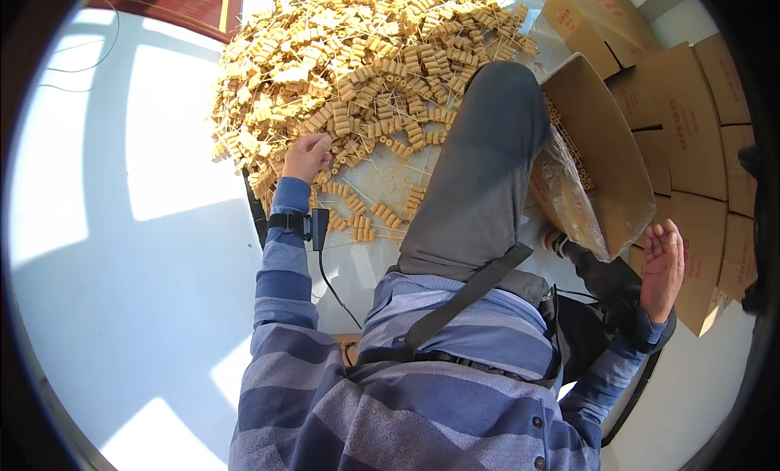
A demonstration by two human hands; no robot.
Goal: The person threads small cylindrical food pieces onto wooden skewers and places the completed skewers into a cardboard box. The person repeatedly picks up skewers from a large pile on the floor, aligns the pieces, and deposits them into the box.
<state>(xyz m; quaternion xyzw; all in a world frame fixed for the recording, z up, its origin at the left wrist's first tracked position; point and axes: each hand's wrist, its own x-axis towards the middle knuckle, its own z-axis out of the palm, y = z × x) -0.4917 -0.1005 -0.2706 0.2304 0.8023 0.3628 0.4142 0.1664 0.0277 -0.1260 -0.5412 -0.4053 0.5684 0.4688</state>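
A large heap of tan, ridged snack-like pieces on thin sticks (378, 63) lies in front of me. My left hand (309, 157) is at the heap's near left edge, its fingers curled; whether they hold a piece is hidden. Off to the right, my right hand (663, 270) is raised palm up with slightly bent fingers and nothing in it. It is beside the near corner of an open cardboard box (615, 148), which has a clear plastic liner (567, 191) and rows of similar pieces inside.
Several closed cardboard cartons (694, 124) bearing red print stand behind the open box. My bent knee (509, 99) rises between the heap and that box. A dark red panel with gold trim (177, 5) is at the upper left. A thin cable (332, 285) hangs from my left wrist device.
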